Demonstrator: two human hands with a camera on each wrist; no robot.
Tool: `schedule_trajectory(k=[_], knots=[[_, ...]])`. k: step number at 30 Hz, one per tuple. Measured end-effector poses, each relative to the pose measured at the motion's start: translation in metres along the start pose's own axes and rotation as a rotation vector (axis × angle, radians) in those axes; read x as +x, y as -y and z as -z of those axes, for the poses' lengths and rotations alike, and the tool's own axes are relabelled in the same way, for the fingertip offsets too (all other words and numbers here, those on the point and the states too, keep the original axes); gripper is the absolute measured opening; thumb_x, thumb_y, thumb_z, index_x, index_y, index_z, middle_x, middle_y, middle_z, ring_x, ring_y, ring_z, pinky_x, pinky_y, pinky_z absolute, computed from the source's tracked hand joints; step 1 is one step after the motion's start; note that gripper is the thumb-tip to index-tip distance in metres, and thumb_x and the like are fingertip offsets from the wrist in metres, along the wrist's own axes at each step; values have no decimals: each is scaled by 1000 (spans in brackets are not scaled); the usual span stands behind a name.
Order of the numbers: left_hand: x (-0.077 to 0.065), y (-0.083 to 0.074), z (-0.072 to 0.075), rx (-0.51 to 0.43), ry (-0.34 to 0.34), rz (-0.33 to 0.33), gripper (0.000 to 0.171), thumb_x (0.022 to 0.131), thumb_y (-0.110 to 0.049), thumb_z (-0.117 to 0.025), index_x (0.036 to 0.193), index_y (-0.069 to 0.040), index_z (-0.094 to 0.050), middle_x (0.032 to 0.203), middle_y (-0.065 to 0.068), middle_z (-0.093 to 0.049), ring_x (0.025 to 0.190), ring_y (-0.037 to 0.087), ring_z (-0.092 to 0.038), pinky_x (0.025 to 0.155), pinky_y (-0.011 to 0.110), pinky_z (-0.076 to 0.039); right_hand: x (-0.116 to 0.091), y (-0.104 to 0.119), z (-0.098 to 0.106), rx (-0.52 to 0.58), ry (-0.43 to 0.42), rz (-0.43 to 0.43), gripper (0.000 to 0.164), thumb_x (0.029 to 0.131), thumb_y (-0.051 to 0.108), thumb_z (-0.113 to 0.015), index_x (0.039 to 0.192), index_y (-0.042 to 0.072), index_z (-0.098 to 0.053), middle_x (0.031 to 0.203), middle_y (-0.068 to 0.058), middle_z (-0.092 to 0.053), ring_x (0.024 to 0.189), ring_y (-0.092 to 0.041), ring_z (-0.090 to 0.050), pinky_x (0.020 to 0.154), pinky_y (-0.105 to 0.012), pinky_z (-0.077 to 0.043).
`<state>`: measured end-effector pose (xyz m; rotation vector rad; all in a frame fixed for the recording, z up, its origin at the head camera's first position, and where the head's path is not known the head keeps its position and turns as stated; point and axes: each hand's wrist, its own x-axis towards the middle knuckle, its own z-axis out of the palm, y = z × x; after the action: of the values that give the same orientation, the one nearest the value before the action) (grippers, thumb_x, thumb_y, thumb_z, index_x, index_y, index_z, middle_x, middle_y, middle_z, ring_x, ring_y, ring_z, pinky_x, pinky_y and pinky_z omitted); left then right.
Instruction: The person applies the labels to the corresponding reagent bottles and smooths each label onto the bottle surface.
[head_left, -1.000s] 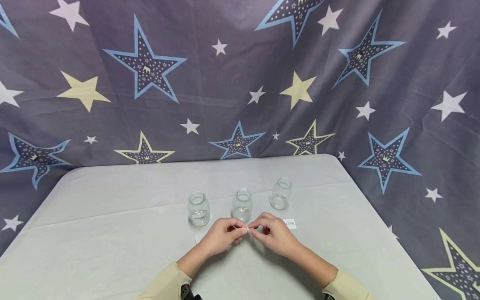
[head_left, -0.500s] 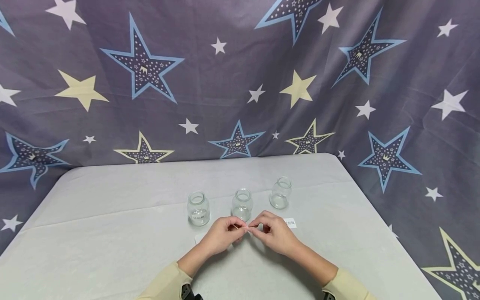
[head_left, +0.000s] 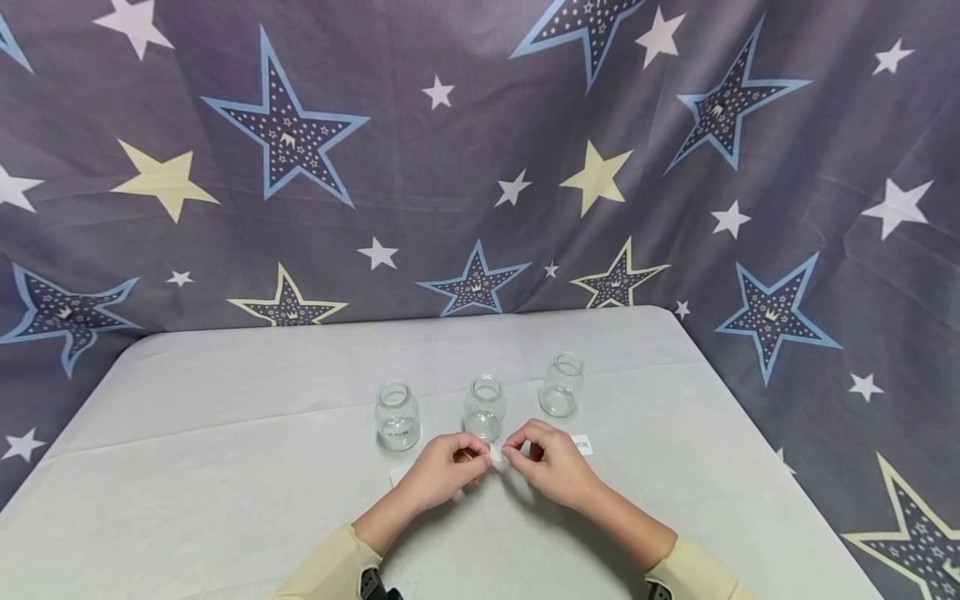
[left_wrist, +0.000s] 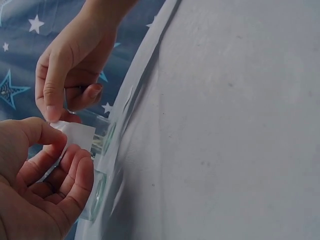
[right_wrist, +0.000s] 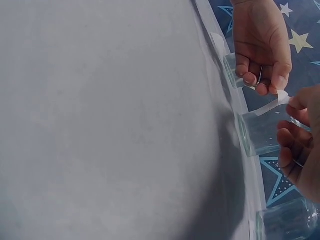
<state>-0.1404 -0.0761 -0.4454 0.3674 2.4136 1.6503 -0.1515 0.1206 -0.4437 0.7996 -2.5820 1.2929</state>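
Observation:
My left hand [head_left: 444, 472] pinches a small white paper label [left_wrist: 79, 135] between thumb and fingers. Facing it, my right hand [head_left: 553, 465] pinches the label's edge with thumb and index finger. In the right wrist view the white label [right_wrist: 270, 106] spans the two sets of fingertips, one end bent up. Just behind the hands stands a clear glass jar [head_left: 484, 408]. Left of it is a second jar [head_left: 397, 417] with a printed label low on its side. A third jar [head_left: 561, 387] stands farther back on the right.
A white label with dark print [head_left: 581, 445] lies on the table beyond my right hand. Another white piece [head_left: 397, 476] is partly hidden by my left hand. The pale cloth-covered table [head_left: 225, 483] meets a star-patterned curtain [head_left: 450, 167] behind.
The fingertips have drawn slightly apart, my right hand a little to the right. More of the white label now shows between them. The jars stay where they were.

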Motion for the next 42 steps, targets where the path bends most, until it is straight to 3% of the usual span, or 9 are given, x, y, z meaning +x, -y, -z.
schedule_trajectory(k=[14,28,42], knots=[[-3,0,1,-8,-11,4,10,84,-14,-64,88,-5,-65,72,4,-62,59,14,-57,51,21,-45,-1,-1,3,27,-22,-83,5,84,15,-67,80,15,-66,75,6,-59,54,3,-41,50,-17,-38],[-5,1,2,41,-19,3,9,83,-14,-64,86,-5,-64,70,3,-61,58,13,-56,50,21,-45,-2,-1,4,50,-44,-180,4,83,14,-68,80,16,-67,69,7,-56,53,1,-42,50,-17,-37],[-7,3,3,28,-27,4,9,83,-15,-66,85,-6,-64,69,1,-59,57,9,-54,49,19,-43,-1,-3,6,90,-62,-224,5,84,18,-68,80,14,-67,67,4,-55,52,-1,-42,50,-17,-36]])
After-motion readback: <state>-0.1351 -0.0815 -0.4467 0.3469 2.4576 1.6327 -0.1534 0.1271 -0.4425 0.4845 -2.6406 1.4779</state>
